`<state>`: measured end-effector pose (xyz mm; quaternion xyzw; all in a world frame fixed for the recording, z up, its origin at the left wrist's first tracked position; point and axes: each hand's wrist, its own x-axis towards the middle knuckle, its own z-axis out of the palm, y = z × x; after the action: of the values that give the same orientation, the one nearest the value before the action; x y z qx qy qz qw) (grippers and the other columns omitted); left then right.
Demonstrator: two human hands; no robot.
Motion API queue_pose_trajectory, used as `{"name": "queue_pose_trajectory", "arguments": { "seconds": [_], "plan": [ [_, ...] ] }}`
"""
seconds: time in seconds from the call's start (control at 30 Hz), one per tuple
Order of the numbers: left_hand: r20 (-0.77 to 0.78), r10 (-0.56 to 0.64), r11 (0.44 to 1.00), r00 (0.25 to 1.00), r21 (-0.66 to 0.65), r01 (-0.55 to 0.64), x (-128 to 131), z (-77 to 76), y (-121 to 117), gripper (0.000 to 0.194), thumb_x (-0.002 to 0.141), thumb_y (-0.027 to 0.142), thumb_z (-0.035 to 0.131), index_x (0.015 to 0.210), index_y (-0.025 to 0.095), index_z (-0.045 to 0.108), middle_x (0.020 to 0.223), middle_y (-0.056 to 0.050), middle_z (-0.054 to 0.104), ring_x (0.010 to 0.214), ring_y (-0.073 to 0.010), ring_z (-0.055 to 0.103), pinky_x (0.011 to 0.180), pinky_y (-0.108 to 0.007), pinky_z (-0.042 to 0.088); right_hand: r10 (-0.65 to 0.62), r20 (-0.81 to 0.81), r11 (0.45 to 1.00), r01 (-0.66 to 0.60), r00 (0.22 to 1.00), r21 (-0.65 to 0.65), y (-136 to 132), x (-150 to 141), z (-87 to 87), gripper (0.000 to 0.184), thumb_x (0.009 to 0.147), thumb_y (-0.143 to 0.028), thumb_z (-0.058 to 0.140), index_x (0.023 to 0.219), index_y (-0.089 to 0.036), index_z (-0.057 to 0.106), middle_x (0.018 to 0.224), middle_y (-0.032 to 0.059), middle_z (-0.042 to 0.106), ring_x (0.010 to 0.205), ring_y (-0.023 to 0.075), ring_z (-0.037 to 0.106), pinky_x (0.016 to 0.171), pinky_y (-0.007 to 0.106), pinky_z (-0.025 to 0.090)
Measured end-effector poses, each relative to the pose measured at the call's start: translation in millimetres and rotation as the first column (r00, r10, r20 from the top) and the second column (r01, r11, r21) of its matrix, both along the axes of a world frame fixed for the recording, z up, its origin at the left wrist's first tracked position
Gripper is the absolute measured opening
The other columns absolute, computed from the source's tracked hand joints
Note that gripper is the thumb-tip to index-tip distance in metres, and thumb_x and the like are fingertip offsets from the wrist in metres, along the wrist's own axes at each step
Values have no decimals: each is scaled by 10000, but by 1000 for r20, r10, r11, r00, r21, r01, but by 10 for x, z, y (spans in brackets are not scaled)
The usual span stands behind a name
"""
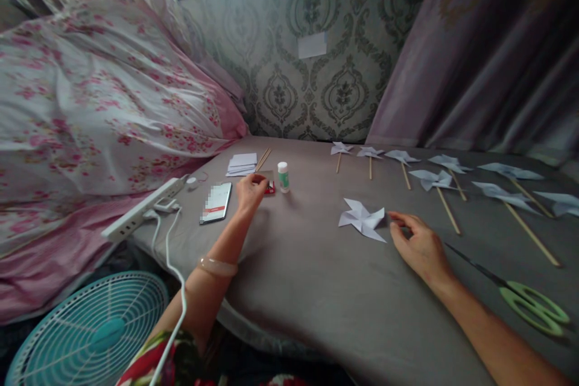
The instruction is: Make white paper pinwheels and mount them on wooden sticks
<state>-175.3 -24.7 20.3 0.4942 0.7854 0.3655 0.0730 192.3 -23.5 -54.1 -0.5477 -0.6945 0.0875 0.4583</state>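
My left hand (251, 190) is over a small red box (270, 187) with a clear part. Its fingers are bent together as in a pinch, and whatever they hold is too small to make out. Just right of that box stands a glue stick (283, 177) with a white cap. A white paper pinwheel (362, 219) without a stick lies flat on the grey-brown cloth surface (307, 265). Close to its right edge is my right hand (418, 245), thumb and fingers apart and nothing between them.
Several finished pinwheels on sticks (436, 184) lie at the right. Green-handled scissors (527, 301) rest beside my right forearm. At the left are a phone (216, 202), paper squares (242, 164), wooden sticks (263, 159), a power strip (143, 208) with cables, and a fan (97, 332) below.
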Motion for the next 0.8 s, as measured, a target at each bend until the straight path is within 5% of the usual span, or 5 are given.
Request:
{"name": "queue_pose_trajectory", "arguments": {
  "seconds": [0.13, 0.4, 0.6, 0.8],
  "plan": [
    [52, 99, 994, 994, 44, -101, -288, -77, 187, 397, 714, 335, 610, 1031, 107, 679, 1018, -120, 697, 939, -222, 639, 820, -295, 477, 6, -1, 1000, -6, 1000, -13, 13, 16, -25, 304, 770, -339, 463, 938, -196, 671, 912, 95, 684, 808, 221, 646, 807, 371, 512],
    [131, 58, 998, 990, 23, -61, -363, -171, 340, 350, 695, 138, 572, 1030, 85, 661, 917, -130, 717, 777, -205, 670, 692, -278, 508, 5, -6, 998, -5, 1000, -67, 7, 10, -27, 323, 765, -351, 462, 933, -183, 681, 919, 99, 699, 779, 217, 648, 770, 357, 516],
    [-104, -9, 1000, 995, 8, 10, -367, -201, 314, 287, 687, 61, 494, 818, 145, 735, 843, -115, 734, 875, -246, 671, 799, -332, 488, 7, -13, 995, -9, 1000, -96, 10, 12, -26, 333, 756, -361, 469, 927, -177, 687, 908, 101, 697, 728, 206, 640, 727, 343, 521],
    [-213, -38, 995, 976, -95, 18, -302, -194, 332, 223, 723, 132, 528, 751, 108, 748, 710, -155, 710, 777, -270, 677, 705, -343, 480, 8, -12, 996, -9, 1000, -89, 8, 8, -28, 321, 757, -351, 468, 922, -183, 685, 909, 96, 698, 729, 203, 644, 732, 342, 524]
  ]
}}
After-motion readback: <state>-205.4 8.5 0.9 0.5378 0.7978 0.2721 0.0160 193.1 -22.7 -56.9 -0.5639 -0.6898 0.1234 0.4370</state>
